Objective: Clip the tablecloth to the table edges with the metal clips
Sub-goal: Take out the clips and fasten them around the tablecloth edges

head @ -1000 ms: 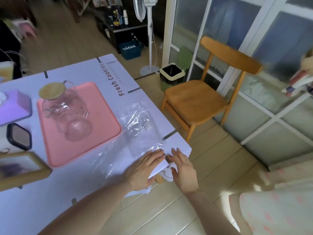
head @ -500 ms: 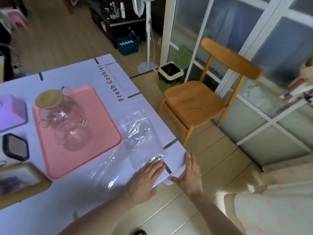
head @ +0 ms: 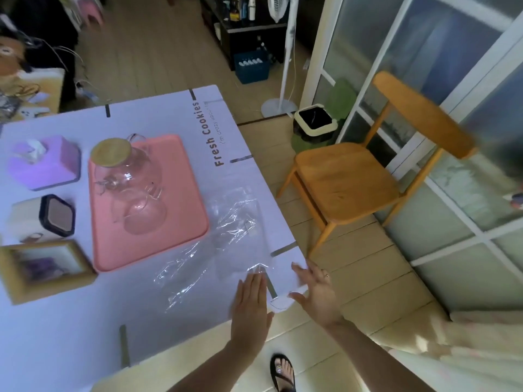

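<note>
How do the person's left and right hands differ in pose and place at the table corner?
The left hand is flat, fingers together, over the white printed tablecloth; the right hand has fingers spread at the corner, mostly beyond the edge. The right hand wears a ring; the left hand shows none. Both are open, holding nothing.

Tablecloth [head: 158, 114]: pale lilac, "Fresh Cookies" print, flat over table. Metal clips [head: 124, 346]: grey strips, seated along cloth edges.

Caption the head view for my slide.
Left hand and right hand, open, at a corner of the tablecloth; metal clips line its edges.
</note>
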